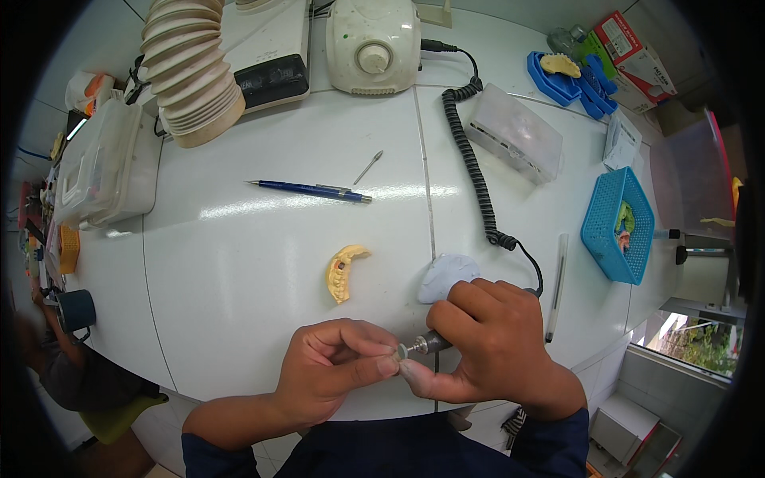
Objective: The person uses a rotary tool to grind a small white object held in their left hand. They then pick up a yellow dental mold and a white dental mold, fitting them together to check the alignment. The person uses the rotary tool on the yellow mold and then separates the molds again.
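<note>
My right hand [498, 342] wraps round a dark rotary handpiece [433, 342], held low over the near edge of the white table. A small pale-green grinding disc [403, 351] sits at its tip. Thumb and fingers of my left hand [327, 374] pinch together right at the disc; whatever they hold is too small and covered to name. Beyond the hands lies a yellow dental model [339, 279], part of a tooth arch with a dark spot on one tooth. A pale bluish-white moulded piece [446, 276] rests just past my right knuckles.
A coiled black cord [470, 151] runs from the control box [373, 60] toward the handpiece. Mid-table lie a blue mechanical pencil [311, 191] and a bur [368, 168]. A pen [557, 287] and blue basket [594, 215] lie right; a ribbed hose [187, 72] hangs far left. Another person's arm [68, 342] shows left.
</note>
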Action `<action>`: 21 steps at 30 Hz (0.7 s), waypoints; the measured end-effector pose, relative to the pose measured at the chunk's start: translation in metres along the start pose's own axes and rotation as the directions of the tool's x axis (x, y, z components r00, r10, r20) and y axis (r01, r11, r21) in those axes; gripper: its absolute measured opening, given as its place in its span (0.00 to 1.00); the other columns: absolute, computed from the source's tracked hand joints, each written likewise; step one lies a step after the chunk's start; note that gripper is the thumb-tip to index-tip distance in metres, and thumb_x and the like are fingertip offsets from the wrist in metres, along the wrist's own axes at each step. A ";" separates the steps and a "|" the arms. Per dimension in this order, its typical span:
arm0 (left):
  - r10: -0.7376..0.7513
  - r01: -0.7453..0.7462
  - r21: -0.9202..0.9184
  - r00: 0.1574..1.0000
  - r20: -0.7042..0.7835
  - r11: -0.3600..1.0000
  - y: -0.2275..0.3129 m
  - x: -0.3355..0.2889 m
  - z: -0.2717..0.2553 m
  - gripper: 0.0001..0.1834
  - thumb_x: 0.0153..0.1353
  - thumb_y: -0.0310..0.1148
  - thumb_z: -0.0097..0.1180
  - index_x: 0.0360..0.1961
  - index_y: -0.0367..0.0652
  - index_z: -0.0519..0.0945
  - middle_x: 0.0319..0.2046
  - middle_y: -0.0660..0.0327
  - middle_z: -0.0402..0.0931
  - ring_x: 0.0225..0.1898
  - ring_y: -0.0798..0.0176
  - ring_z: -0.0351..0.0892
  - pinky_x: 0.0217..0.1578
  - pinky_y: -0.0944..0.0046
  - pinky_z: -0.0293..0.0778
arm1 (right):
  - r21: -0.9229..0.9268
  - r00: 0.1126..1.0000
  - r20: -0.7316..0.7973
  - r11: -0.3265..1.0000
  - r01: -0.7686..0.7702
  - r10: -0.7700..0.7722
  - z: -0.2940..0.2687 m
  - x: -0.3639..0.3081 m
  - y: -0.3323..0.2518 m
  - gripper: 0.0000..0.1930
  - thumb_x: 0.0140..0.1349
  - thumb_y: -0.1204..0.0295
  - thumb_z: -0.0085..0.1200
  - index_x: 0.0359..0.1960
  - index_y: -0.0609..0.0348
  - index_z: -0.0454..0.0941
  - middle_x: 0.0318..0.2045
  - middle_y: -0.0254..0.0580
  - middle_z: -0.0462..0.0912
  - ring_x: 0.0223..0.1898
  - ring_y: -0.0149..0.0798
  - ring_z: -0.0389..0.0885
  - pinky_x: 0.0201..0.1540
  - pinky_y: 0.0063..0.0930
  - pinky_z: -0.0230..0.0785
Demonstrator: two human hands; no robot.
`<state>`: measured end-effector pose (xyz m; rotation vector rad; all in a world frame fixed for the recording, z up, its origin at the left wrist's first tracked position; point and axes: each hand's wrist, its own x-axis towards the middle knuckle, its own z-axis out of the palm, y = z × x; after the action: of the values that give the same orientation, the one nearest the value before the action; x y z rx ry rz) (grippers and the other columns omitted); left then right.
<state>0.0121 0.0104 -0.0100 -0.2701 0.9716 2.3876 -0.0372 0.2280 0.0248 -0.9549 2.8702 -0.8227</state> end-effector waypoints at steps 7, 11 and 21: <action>-0.005 0.005 -0.004 1.000 0.002 1.000 0.001 0.000 0.000 0.06 0.60 0.16 0.60 0.37 0.36 0.80 0.43 0.52 0.80 0.45 0.65 0.80 0.50 0.66 0.77 | -0.002 1.000 0.004 1.000 0.007 -0.007 -0.001 0.000 0.000 0.21 0.47 0.48 0.65 0.22 0.51 0.74 0.19 0.33 0.66 0.19 0.35 0.71 0.20 0.29 0.60; -0.010 0.010 -0.008 1.000 0.002 1.000 0.001 0.000 0.000 0.06 0.60 0.16 0.60 0.37 0.36 0.79 0.43 0.52 0.80 0.45 0.65 0.80 0.50 0.66 0.77 | -0.002 1.000 0.010 1.000 0.003 -0.003 -0.001 -0.001 0.000 0.21 0.47 0.48 0.65 0.23 0.51 0.74 0.19 0.33 0.66 0.19 0.36 0.71 0.20 0.29 0.60; -0.021 0.021 -0.028 1.000 -0.010 0.999 0.000 0.000 0.000 0.05 0.61 0.16 0.60 0.37 0.35 0.79 0.42 0.51 0.80 0.45 0.65 0.81 0.50 0.65 0.78 | 0.005 1.000 -0.004 1.000 -0.009 0.009 0.000 0.000 0.000 0.22 0.47 0.47 0.65 0.23 0.53 0.74 0.19 0.33 0.67 0.19 0.36 0.71 0.20 0.30 0.61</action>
<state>0.0123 0.0108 -0.0101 -0.3013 0.9359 2.3846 -0.0373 0.2282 0.0249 -0.9405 2.8718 -0.8313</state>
